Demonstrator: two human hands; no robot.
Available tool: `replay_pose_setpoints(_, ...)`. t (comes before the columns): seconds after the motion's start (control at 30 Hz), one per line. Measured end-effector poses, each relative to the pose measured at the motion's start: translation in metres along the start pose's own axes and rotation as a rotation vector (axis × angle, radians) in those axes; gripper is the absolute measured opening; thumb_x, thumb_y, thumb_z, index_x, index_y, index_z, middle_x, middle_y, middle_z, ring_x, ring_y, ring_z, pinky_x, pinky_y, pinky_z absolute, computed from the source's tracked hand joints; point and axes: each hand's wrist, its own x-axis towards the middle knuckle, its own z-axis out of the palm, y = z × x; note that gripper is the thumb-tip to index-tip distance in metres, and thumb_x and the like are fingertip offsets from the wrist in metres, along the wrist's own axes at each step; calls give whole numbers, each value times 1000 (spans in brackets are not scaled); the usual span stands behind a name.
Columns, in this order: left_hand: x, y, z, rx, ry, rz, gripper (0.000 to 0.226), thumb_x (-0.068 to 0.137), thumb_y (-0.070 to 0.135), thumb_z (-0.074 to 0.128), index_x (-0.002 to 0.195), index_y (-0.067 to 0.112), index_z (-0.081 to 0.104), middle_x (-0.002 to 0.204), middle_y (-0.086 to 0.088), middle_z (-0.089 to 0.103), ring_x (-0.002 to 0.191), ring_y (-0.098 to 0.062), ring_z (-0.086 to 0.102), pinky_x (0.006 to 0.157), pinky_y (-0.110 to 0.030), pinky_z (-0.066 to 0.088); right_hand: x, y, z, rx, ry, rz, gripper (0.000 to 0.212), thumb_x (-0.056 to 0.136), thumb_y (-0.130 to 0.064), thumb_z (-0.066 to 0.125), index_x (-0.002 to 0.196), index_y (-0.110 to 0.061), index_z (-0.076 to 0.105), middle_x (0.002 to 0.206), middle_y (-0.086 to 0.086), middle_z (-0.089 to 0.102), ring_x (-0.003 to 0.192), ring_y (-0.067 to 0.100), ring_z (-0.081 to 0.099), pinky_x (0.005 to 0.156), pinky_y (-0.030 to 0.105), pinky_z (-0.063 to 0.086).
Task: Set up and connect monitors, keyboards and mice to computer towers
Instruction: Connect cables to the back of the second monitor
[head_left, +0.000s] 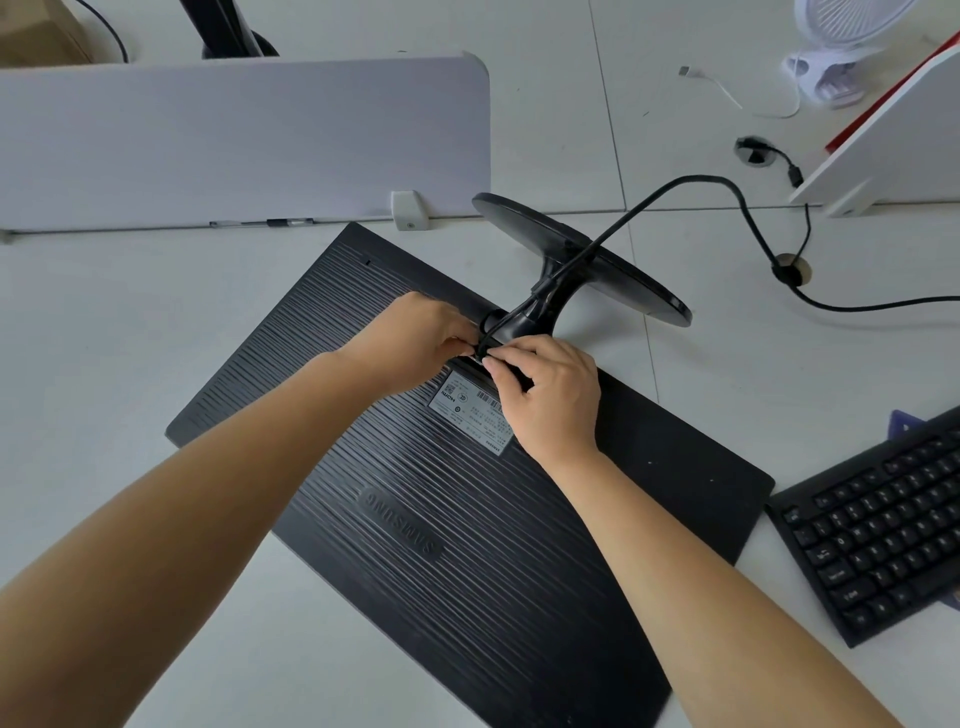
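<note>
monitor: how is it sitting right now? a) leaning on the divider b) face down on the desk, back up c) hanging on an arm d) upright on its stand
b: the monitor lies flat on the desk, ribbed back and label up, stand sticking out sideways; left hand and right hand pinch a cable there.

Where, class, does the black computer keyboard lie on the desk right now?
In the head view, the black computer keyboard lies at the right edge on the white desk, just right of the face-down black ribbed monitor.
</note>
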Motion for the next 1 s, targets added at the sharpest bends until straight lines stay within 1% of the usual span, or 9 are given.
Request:
replay_pose_setpoints(0.23, -15, 17, 7, 22, 88, -56, 20, 99, 16, 59, 112, 10, 74, 106, -3, 75, 98, -23, 69, 89, -35, 52, -1, -6, -13, 73, -122, 73, 20, 90, -32, 72, 104, -19, 77, 100, -5, 70, 95, 14, 64, 90, 37, 50)
replay_pose_setpoints(0.3, -26, 27, 9, -24, 245, -189, 20, 100, 15, 58, 110, 9, 74, 105, -4, 75, 96, -23, 70, 90, -35, 54, -3, -6, -31, 136, -191, 144, 28, 93, -34, 68, 116, -18, 72, 112, -4, 66, 105, 12, 61, 92, 25, 49)
replay_pose_setpoints(0.37, -36, 45, 8, -121, 463, -343, 19, 99, 14, 59, 107, 8, 74, 100, -4, 75, 90, -19, 70, 85, -27, 53, -7, -4, -52, 128, -195, 237, 30, 96, -33, 63, 123, -21, 68, 118, -7, 62, 109, 7, 57, 87, 7, 41)
replay_pose_setpoints(0.4, -38, 58, 8, -161, 533, -375, 18, 99, 14, 59, 106, 7, 74, 97, -3, 74, 86, -17, 69, 81, -23, 51, -10, -1, -63, 120, -183, 281, 29, 97, -32, 61, 124, -22, 68, 119, -8, 61, 109, 7, 56, 86, 7, 41)
replay_pose_setpoints(0.5, -37, 102, 6, -227, 589, -313, 17, 98, 13, 60, 105, 6, 74, 92, -3, 72, 78, -15, 67, 73, -23, 51, -16, 7, -98, 123, -161, 397, 27, 99, -28, 58, 124, -22, 67, 118, -6, 61, 106, 8, 59, 92, 25, 50)
replay_pose_setpoints(0.67, -5, 167, 6, -265, 522, -253, 22, 102, 25, 53, 99, 11, 71, 88, 0, 68, 77, -19, 62, 68, -35, 53, -16, 29, -165, 70, -162, 553, 27, 99, -28, 56, 124, -23, 66, 122, -2, 62, 102, 6, 58, 88, 20, 42)
replay_pose_setpoints(0.77, 17, 205, 10, -266, 392, -231, 32, 104, 32, 46, 93, 11, 67, 84, -3, 63, 76, -24, 59, 67, -42, 52, -11, 46, -206, 50, -194, 662, 27, 97, -26, 57, 122, -22, 67, 121, -2, 66, 104, 10, 61, 88, 20, 40)
replay_pose_setpoints(0.87, 35, 233, 19, -257, 216, -204, 35, 104, 37, 43, 113, 13, 67, 106, -4, 66, 98, -24, 61, 80, -42, 52, -8, 69, -233, 46, -267, 766, 29, 96, -25, 59, 123, -20, 68, 123, -3, 68, 111, 14, 62, 95, 25, 43)
replay_pose_setpoints(1.0, 66, 250, 33, -235, 17, -241, 43, 106, 40, 38, 134, 13, 56, 132, -6, 56, 121, -24, 52, 97, -38, 46, -4, 109, -248, 24, -594, 840, 37, 97, -28, 57, 132, -17, 62, 139, 1, 59, 128, 20, 53, 107, 29, 39)
